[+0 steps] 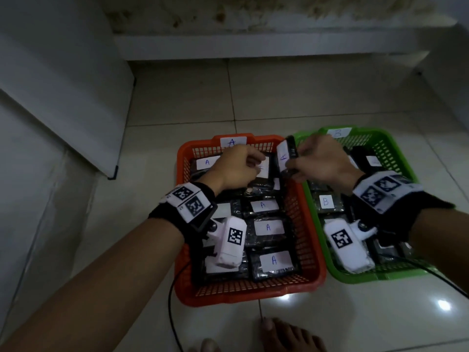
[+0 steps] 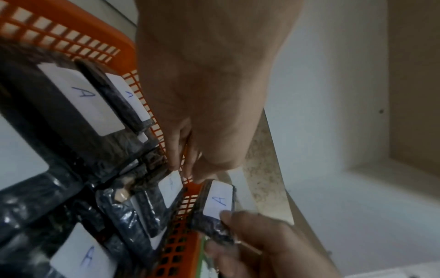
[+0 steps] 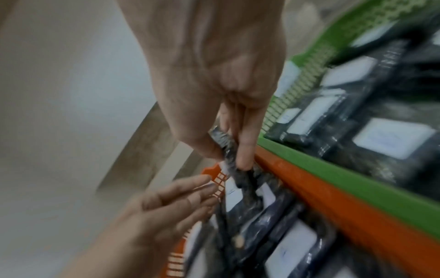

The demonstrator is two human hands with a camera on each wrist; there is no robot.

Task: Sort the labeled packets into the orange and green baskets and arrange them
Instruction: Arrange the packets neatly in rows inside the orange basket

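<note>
The orange basket (image 1: 253, 293) marked A holds several dark packets with white A labels. Beside it on the right, the green basket (image 1: 380, 275) marked B holds dark packets, one of which shows a B label (image 1: 326, 201). My right hand (image 1: 317, 161) pinches a dark packet labeled A (image 1: 285, 156) upright over the orange basket's far right corner. The left wrist view shows that packet (image 2: 220, 199) just outside the orange wall (image 2: 71, 22). My left hand (image 1: 241, 163) hovers over the far packets with its fingers (image 3: 178, 193) fairly straight, holding nothing.
Both baskets sit on a glossy tiled floor. A white panel (image 1: 63, 97) leans at the left, and a raised ledge (image 1: 253, 47) runs along the back. A black cable (image 1: 172, 313) trails by the orange basket. Bare toes (image 1: 279, 334) show at the bottom edge.
</note>
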